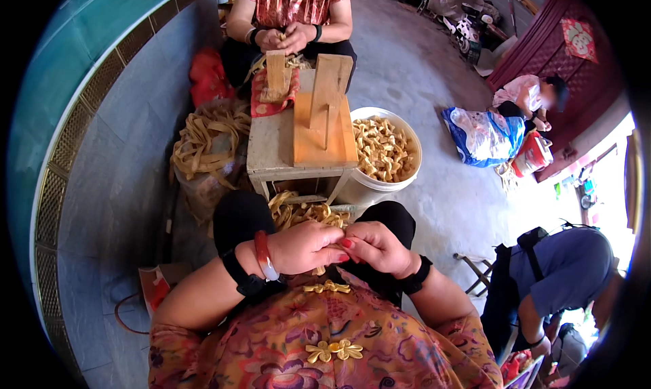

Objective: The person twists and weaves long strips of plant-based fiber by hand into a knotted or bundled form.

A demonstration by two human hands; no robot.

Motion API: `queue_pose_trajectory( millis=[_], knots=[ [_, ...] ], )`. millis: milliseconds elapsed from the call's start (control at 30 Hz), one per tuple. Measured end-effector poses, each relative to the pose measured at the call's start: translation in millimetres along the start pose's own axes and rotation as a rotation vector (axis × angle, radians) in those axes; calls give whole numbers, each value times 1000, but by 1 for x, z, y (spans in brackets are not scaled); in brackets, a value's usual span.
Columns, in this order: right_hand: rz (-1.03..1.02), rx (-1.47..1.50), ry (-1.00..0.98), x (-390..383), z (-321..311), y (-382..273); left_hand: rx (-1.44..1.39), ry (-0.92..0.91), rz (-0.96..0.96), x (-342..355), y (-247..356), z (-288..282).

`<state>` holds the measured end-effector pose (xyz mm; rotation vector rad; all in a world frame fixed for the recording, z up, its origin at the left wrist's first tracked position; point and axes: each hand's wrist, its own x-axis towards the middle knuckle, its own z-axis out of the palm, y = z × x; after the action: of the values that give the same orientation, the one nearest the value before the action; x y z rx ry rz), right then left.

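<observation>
My left hand (pixel 305 247) and my right hand (pixel 381 245) meet above my lap, both closed with the fingertips pressed together. Between them is a tan strip (pixel 318 271), mostly hidden by the fingers; a short bit shows under my left hand. Just beyond my hands, a heap of loose tan strips (pixel 298 215) lies between my knees. Past it stands a small worn table (pixel 274 148) carrying an orange-brown wooden board (pixel 313 152) with an upright block (pixel 330 84) and a thin peg (pixel 327 128). Right of the table, a white bucket (pixel 415 160) holds many knotted tan pieces (pixel 383 147).
A clear bag of tan strips (pixel 210 145) sits left of the table. Across it a person (pixel 291 40) works with both hands, near a wooden block (pixel 277 74) on red cloth (pixel 261 104). At right are a bending person (pixel 566 267), a seated person (pixel 525 97) and a blue-white bag (pixel 485 137).
</observation>
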<state>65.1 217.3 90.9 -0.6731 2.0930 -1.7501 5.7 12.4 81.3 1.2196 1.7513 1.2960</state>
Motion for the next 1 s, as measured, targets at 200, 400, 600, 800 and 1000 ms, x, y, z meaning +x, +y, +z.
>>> queue_pose_trajectory(
  millis=[200, 400, 600, 800, 1000],
  knots=[
    [221, -30, 472, 3, -8, 34, -838, 128, -131, 0, -64, 5],
    [168, -547, 843, 24, -94, 69, -1163, 283, -151, -8, -77, -9],
    [-214, -558, 290, 40, 10, 28, -1144, 269, -107, -8, -74, 2],
    [-320, -682, 310, 35, 14, 39, -986, 259, -255, -20, -68, 7],
    [-18, -156, 307, 6, 22, 42, 70, 269, -62, -26, -54, 8]
  ],
)
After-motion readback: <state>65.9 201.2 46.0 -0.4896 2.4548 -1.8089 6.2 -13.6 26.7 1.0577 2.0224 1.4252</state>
